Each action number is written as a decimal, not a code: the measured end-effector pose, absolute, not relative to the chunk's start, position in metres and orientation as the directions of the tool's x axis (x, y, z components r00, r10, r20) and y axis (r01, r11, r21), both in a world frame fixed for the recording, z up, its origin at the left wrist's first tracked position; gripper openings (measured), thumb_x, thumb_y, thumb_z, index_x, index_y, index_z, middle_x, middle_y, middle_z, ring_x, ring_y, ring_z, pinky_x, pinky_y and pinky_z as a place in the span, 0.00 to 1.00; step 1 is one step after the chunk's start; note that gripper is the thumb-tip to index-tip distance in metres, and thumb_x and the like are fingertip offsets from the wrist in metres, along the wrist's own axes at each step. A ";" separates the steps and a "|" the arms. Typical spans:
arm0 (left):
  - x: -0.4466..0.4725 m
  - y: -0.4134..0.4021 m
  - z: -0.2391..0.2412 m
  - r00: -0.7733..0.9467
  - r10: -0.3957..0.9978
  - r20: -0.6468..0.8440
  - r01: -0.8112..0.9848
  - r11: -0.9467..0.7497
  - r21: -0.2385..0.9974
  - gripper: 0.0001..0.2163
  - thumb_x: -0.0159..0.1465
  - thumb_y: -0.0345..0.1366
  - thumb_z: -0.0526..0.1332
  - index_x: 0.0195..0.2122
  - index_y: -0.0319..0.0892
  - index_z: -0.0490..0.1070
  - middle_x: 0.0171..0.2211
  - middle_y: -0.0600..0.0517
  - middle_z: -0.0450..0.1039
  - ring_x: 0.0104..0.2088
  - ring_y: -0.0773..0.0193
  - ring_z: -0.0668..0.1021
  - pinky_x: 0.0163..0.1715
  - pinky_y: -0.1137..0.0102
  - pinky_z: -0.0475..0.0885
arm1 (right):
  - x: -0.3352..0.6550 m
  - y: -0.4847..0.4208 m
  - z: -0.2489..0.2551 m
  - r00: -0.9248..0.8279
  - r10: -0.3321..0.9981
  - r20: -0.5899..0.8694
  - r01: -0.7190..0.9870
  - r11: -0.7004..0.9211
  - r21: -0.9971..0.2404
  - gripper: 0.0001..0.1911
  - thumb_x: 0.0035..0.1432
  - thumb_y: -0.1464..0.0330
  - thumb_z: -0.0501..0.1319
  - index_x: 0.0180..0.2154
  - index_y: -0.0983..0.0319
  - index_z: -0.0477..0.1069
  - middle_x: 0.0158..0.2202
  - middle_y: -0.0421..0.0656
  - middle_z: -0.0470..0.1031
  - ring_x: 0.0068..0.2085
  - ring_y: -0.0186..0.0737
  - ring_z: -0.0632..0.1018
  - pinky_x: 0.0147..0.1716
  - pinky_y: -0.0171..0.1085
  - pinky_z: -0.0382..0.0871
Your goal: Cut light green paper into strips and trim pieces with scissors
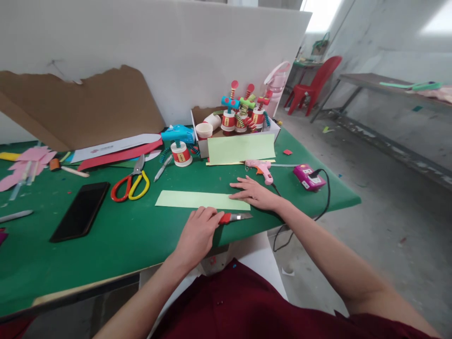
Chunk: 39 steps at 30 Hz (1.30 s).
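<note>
A pale green paper strip [197, 199] lies flat on the green table. My left hand [198, 230] rests at the strip's near edge, its fingers closed round the red handle of a utility knife [235, 217]. The knife's blade points right and lies close to the table, just below the strip. With fingers spread, my right hand [257, 194] lies over the strip's right end. Beyond it is a pink glue gun [260, 168], resting on its side. A larger pale green sheet [242, 149] leans against a white box [204, 149].
Scissors [132, 181], a black phone [81, 211] and a grey pen [163, 168] lie to the left. Several paper-cup figures [228, 120] stand in the box; another cup figure [181, 154] stands beside it. A purple power socket [308, 178] with a cable sits at right.
</note>
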State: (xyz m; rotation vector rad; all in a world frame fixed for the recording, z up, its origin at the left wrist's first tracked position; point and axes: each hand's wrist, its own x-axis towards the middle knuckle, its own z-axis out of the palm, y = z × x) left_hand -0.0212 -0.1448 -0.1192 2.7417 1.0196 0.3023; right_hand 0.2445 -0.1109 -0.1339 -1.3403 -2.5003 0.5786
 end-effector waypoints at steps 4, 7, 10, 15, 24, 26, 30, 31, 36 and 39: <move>-0.044 -0.146 -0.118 0.741 0.645 0.189 0.550 -0.743 0.381 0.16 0.66 0.27 0.49 0.51 0.42 0.70 0.45 0.45 0.71 0.43 0.58 0.71 0.43 0.62 0.69 | 0.246 -0.113 -0.131 -0.544 0.838 0.043 0.730 0.497 -0.469 0.19 0.66 0.69 0.51 0.53 0.49 0.72 0.63 0.39 0.63 0.67 0.48 0.56 0.64 0.57 0.44; -0.074 -0.127 -0.114 0.627 0.719 0.299 0.606 -0.692 0.392 0.15 0.68 0.31 0.49 0.51 0.42 0.70 0.44 0.45 0.71 0.44 0.59 0.72 0.45 0.64 0.69 | 0.239 -0.113 -0.126 -0.530 0.846 0.065 0.733 0.495 -0.466 0.17 0.66 0.66 0.52 0.52 0.54 0.73 0.61 0.45 0.67 0.65 0.51 0.61 0.63 0.58 0.48; -0.101 -0.090 -0.104 0.484 0.785 0.387 0.729 -0.606 0.317 0.15 0.68 0.33 0.49 0.50 0.40 0.71 0.44 0.44 0.71 0.45 0.57 0.72 0.47 0.63 0.69 | 0.212 -0.104 -0.119 -0.474 0.875 0.098 0.767 0.465 -0.442 0.21 0.62 0.63 0.58 0.55 0.60 0.69 0.56 0.52 0.70 0.58 0.51 0.68 0.58 0.52 0.59; -0.111 -0.020 -0.091 0.459 0.850 0.260 0.858 -0.500 0.120 0.14 0.65 0.29 0.52 0.47 0.41 0.73 0.42 0.44 0.72 0.44 0.54 0.73 0.46 0.59 0.68 | 0.146 -0.081 -0.104 -0.442 0.897 0.011 0.844 0.420 -0.333 0.27 0.49 0.58 0.70 0.48 0.65 0.72 0.45 0.53 0.73 0.47 0.51 0.73 0.48 0.46 0.66; -0.074 0.029 -0.115 0.613 0.754 0.238 0.709 -0.657 0.255 0.15 0.57 0.23 0.59 0.44 0.43 0.74 0.42 0.48 0.74 0.44 0.59 0.75 0.45 0.64 0.71 | 0.118 -0.081 -0.090 -0.297 0.938 -0.178 0.899 0.212 -0.383 0.09 0.50 0.63 0.69 0.30 0.61 0.72 0.34 0.43 0.74 0.35 0.40 0.74 0.31 0.34 0.60; -0.078 0.030 -0.115 0.623 0.736 0.264 0.668 -0.677 0.309 0.15 0.59 0.24 0.58 0.46 0.43 0.73 0.45 0.47 0.74 0.46 0.60 0.74 0.47 0.64 0.70 | 0.114 -0.080 -0.088 -0.326 0.937 -0.128 0.887 0.256 -0.383 0.09 0.49 0.64 0.69 0.29 0.61 0.73 0.35 0.44 0.74 0.37 0.42 0.74 0.33 0.35 0.61; -0.092 0.024 -0.105 0.675 0.690 0.262 0.580 -0.715 0.390 0.11 0.66 0.30 0.52 0.41 0.43 0.75 0.40 0.48 0.76 0.44 0.61 0.74 0.46 0.65 0.69 | 0.106 -0.055 -0.078 -0.324 0.946 0.009 0.809 0.282 -0.515 0.08 0.55 0.63 0.64 0.27 0.60 0.73 0.30 0.41 0.75 0.33 0.39 0.74 0.30 0.34 0.61; -0.094 0.021 -0.103 0.705 0.667 0.242 0.552 -0.729 0.405 0.10 0.65 0.32 0.54 0.38 0.44 0.76 0.37 0.49 0.76 0.41 0.62 0.75 0.44 0.67 0.70 | 0.105 -0.045 -0.076 -0.249 0.965 0.084 0.792 0.253 -0.556 0.12 0.59 0.63 0.60 0.25 0.60 0.72 0.26 0.40 0.74 0.29 0.38 0.73 0.29 0.34 0.60; -0.089 0.006 -0.099 0.811 0.580 0.084 0.499 -0.759 0.418 0.13 0.52 0.39 0.70 0.37 0.42 0.74 0.38 0.49 0.75 0.39 0.58 0.75 0.39 0.68 0.68 | 0.100 -0.010 -0.080 0.184 0.806 0.563 0.787 0.222 -0.576 0.17 0.65 0.61 0.50 0.29 0.60 0.71 0.28 0.44 0.74 0.30 0.40 0.73 0.34 0.37 0.65; -0.083 0.003 -0.102 0.787 0.617 0.014 0.531 -0.689 0.493 0.10 0.52 0.37 0.69 0.34 0.42 0.72 0.34 0.50 0.73 0.37 0.58 0.74 0.35 0.69 0.64 | 0.093 -0.014 -0.091 0.044 0.785 0.618 0.839 0.306 -0.449 0.17 0.66 0.61 0.49 0.31 0.59 0.72 0.29 0.46 0.75 0.34 0.42 0.74 0.37 0.39 0.65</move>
